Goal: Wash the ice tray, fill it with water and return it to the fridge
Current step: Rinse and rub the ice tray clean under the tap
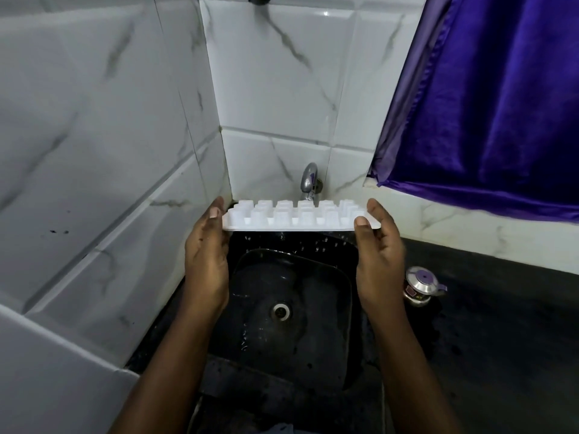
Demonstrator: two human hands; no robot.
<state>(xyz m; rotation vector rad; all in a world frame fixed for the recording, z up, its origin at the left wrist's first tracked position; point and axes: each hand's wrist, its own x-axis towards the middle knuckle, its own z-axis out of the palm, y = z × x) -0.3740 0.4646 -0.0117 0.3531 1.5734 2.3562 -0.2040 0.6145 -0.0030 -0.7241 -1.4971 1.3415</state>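
Two hands hold one white ice tray between them. The left hand grips its left end and the right hand grips its right end, with one thumb lying on each end. The tray is level and seems to be turned bottom up, its moulded cups bulging upward. The near row has six cups, and there look to be three rows, though the far ones blur together.

The tray hangs above the far edge of one black sink, which has a single round drain in its floor. One chrome tap sticks out of the white marbled tile wall just behind the tray. To the right, on the dark counter, stands one small steel pot with a purple lid. One purple curtain hangs at the far right.
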